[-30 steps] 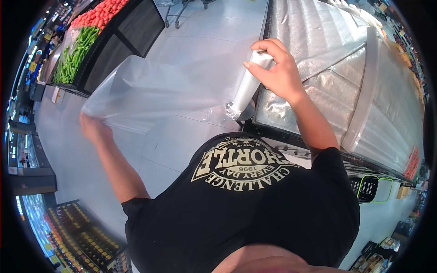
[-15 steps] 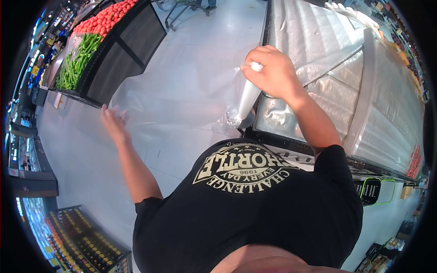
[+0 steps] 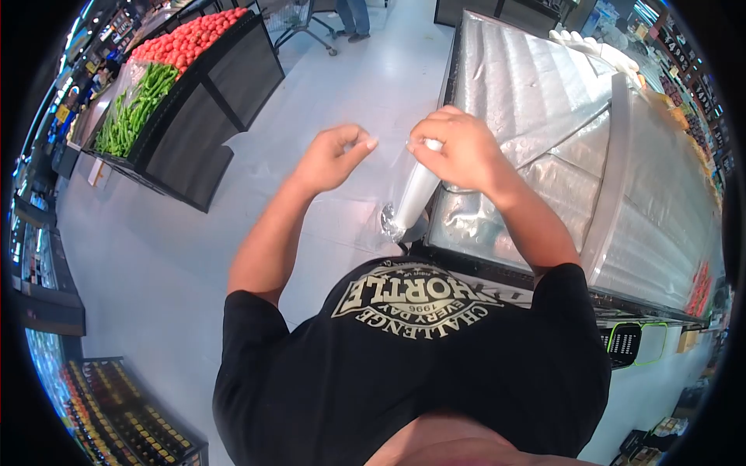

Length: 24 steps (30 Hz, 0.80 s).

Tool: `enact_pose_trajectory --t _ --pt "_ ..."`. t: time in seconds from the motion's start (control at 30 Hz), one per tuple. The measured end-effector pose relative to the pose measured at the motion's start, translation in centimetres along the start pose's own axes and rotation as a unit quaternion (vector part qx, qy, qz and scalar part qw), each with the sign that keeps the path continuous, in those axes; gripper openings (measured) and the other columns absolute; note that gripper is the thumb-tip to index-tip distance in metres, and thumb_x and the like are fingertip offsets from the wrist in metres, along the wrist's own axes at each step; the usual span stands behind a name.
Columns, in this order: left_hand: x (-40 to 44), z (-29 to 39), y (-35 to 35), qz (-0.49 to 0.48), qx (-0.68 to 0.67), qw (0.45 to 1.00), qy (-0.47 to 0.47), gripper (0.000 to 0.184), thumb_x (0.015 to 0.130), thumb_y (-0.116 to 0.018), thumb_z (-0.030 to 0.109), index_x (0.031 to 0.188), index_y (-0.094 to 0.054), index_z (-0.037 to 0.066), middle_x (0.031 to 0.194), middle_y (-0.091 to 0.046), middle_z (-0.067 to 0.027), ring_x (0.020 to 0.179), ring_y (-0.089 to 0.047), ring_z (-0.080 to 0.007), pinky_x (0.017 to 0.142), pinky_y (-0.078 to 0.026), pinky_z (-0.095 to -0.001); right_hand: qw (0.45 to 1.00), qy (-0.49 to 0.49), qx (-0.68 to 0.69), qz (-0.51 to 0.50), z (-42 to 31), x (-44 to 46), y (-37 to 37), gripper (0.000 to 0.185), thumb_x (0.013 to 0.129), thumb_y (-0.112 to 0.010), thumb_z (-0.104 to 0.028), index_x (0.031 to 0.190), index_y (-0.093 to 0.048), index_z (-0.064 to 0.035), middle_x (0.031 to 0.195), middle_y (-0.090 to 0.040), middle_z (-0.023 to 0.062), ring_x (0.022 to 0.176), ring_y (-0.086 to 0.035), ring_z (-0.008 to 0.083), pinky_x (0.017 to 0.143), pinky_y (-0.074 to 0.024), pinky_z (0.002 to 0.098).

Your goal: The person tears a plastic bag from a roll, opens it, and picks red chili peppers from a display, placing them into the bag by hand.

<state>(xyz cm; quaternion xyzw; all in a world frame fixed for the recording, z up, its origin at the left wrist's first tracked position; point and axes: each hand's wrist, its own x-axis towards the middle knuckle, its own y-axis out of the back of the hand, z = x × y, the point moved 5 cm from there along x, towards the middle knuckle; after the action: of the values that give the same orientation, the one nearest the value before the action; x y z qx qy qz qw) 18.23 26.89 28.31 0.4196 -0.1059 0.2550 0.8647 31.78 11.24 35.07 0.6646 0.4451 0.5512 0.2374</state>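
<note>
Roll: a white roll of thin plastic film (image 3: 418,186) stands tilted beside the near corner of the worktop (image 3: 497,270), its upper end in the person's grip, its lower end by a shiny, crumpled bunch (image 3: 391,223).
Right hand: the right hand (image 3: 458,151) is clamped over the top of the roll, thumb on the near side and fingers curled round it.
Left hand: the left hand (image 3: 336,159) is near the roll but apart from it, fingers bent and thumb close to them; whether the tips pinch any film I cannot tell.
Loose film: a see-through sheet (image 3: 359,213) hangs between the left arm and the roll, its edges hard to make out.
Handling: the roll looks light and fairly firm; the loose film is probably soft, slippery, clingy and easy to tear.
Where to hold: the roll's top end seems a sound grip, steadying the core; the film is likely best pinched at an edge between thumb and fingertips, without a hard tug.
Right side: silvery sheeting (image 3: 536,101) covers the worktop; a black basket (image 3: 624,344) sits lower down.
Left side: red tomatoes (image 3: 190,43) and green peppers (image 3: 140,109) fill a dark stand (image 3: 183,155).
Beyond: a cart (image 3: 295,27) and another person's legs (image 3: 353,15).
</note>
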Motion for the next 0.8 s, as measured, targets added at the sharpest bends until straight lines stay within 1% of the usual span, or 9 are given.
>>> enact_pose_trajectory --t 0.03,0.07,0.13,0.27,0.33,0.5,0.6,0.67,0.8 --pt "-0.2 -0.4 0.0 -0.045 -0.083 0.992 0.088 0.018 0.095 -0.063 0.021 0.094 -0.065 0.003 0.086 -0.066 -0.0054 0.087 -0.058 -0.0116 0.082 -0.047 -0.0310 1.000 0.005 -0.004 0.009 -0.2 0.1 0.2 0.012 0.082 -0.065 -0.020 0.082 -0.068 -0.0079 0.081 -0.067 0.0080 0.087 -0.062 0.0289 0.079 -0.0500 0.0378" --pt "-0.4 -0.2 0.3 -0.043 -0.076 0.993 0.078 0.018 0.095 -0.063 0.021 0.094 -0.065 0.003 0.086 -0.066 -0.0054 0.087 -0.058 -0.0116 0.082 -0.047 -0.0310 1.000 0.001 -0.021 -0.004 -0.2 0.1 0.1 0.014 0.082 -0.065 -0.021 0.081 -0.067 -0.0081 0.080 -0.067 0.0079 0.088 -0.063 0.0287 0.080 -0.0499 0.0382" --pt "-1.1 -0.3 0.4 -0.016 -0.121 0.991 0.059 0.019 0.096 -0.061 0.017 0.083 -0.060 0.003 0.070 -0.057 -0.0004 0.070 -0.048 -0.0054 0.064 -0.042 -0.0242 0.999 -0.003 -0.046 -0.006 -0.2 0.4 0.1 0.015 0.082 -0.065 -0.023 0.080 -0.067 -0.0083 0.080 -0.067 0.0077 0.088 -0.063 0.0286 0.080 -0.0498 0.0386" --pt "-1.6 0.4 0.8 -0.021 -0.113 0.991 0.063 0.020 0.094 -0.063 0.016 0.080 -0.057 0.003 0.069 -0.055 0.0005 0.069 -0.048 -0.0061 0.062 -0.041 -0.0246 0.992 0.055 -0.110 -0.002 -1.4 1.1 -0.6 0.020 0.080 -0.070 -0.029 0.081 -0.068 -0.0095 0.077 -0.065 0.0056 0.082 -0.063 0.0279 0.079 -0.0495 0.0395" --pt "-1.8 2.2 1.4 -0.034 -0.076 0.995 0.048 0.019 0.093 -0.064 0.015 0.079 -0.056 0.004 0.069 -0.055 0.0001 0.068 -0.048 -0.0079 0.060 -0.041 -0.0265 0.988 0.064 -0.130 -0.052 -2.1 1.7 -1.4 0.019 0.081 -0.070 -0.029 0.082 -0.068 -0.0099 0.076 -0.064 0.0053 0.080 -0.063 0.0276 0.077 -0.0496 0.0400" --pt "-2.4 3.3 2.2 -0.052 -0.084 0.995 0.030 0.020 0.092 -0.064 0.016 0.079 -0.056 0.003 0.071 -0.054 -0.0030 0.065 -0.048 -0.0112 0.058 -0.040 -0.0273 0.989 0.076 -0.115 -0.061 -3.2 2.0 -2.1 0.015 0.083 -0.067 -0.024 0.081 -0.067 -0.0096 0.075 -0.063 0.0060 0.078 -0.062 0.0275 0.073 -0.0496 0.0384" --pt "-2.3 3.5 2.5 -0.070 -0.071 0.995 0.001 0.021 0.092 -0.065 0.020 0.082 -0.057 0.003 0.072 -0.054 -0.0029 0.067 -0.047 -0.0104 0.059 -0.040 -0.0274 0.990 0.081 -0.098 -0.055 -3.3 1.7 -1.8 0.017 0.085 -0.066 -0.025 0.076 -0.066 -0.0093 0.075 -0.065 0.0070 0.078 -0.064 0.0274 0.077 -0.0500 0.0400" --pt "-2.6 2.0 2.3 -0.083 -0.078 0.993 0.029 0.030 0.091 -0.066 0.029 0.080 -0.055 0.003 0.069 -0.051 -0.0046 0.062 -0.048 -0.0138 0.058 -0.041 -0.0311 0.989 0.098 -0.096 -0.059 -3.3 1.8 -2.0 0.018 0.085 -0.065 -0.025 0.077 -0.066 -0.0094 0.075 -0.066 0.0070 0.080 -0.064 0.0276 0.078 -0.0501 0.0407" --pt "-3.0 1.1 2.4 -0.165 -0.111 0.973 0.120 0.028 0.091 -0.066 0.026 0.081 -0.054 0.003 0.074 -0.051 -0.0018 0.067 -0.046 -0.0110 0.060 -0.040 -0.0299 0.990 0.098 -0.083 -0.060 -3.4 1.9 -1.9 0.015 0.083 -0.067 -0.024 0.079 -0.065 -0.0089 0.076 -0.064 0.0064 0.077 -0.063 0.0284 0.074 -0.0493 0.0419"
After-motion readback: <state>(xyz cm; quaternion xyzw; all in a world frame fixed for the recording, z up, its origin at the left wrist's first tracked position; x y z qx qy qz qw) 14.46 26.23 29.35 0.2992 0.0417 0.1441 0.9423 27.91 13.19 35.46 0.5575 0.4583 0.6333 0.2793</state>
